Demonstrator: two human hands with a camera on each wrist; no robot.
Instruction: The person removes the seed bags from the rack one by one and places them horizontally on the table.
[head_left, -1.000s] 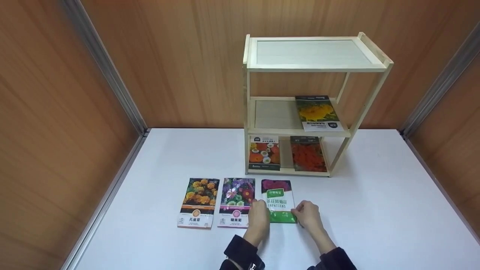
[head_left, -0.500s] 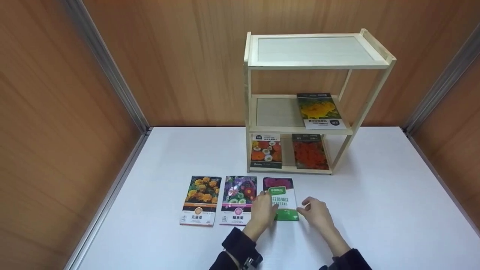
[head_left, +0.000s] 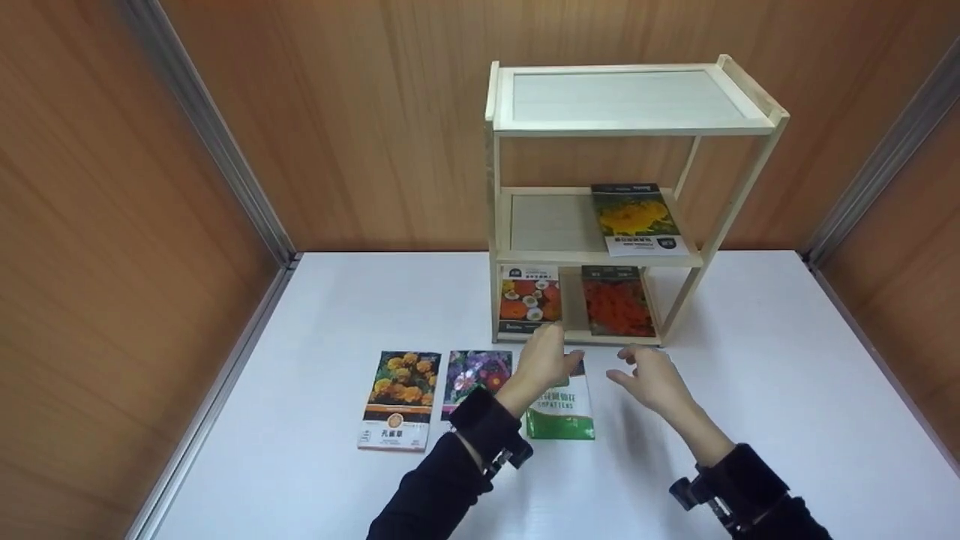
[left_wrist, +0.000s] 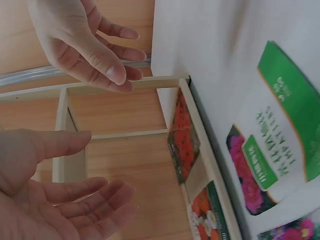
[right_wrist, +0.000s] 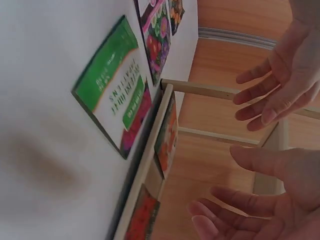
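Green-and-white seed packet (head_left: 561, 412) reads "IMPATIENS"; both hands hover empty above.

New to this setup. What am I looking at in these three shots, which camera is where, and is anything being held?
No robot here: a person works with two bare hands, filmed by three cameras. The wide shot comes from a camera on the head, looking down at a white table. The other two sit on the wrists, so they show the same scene tilted and very close.

On the table lie three seed packets in a row: a marigold packet, a purple flower packet and a green impatiens packet. Behind them stands a small wooden shelf with one yellow flower packet on its middle level and two orange ones on the bottom level.

The left hand and right hand are raised above the table with relaxed, spread fingers. Neither holds anything; the impatiens packet lies flat.
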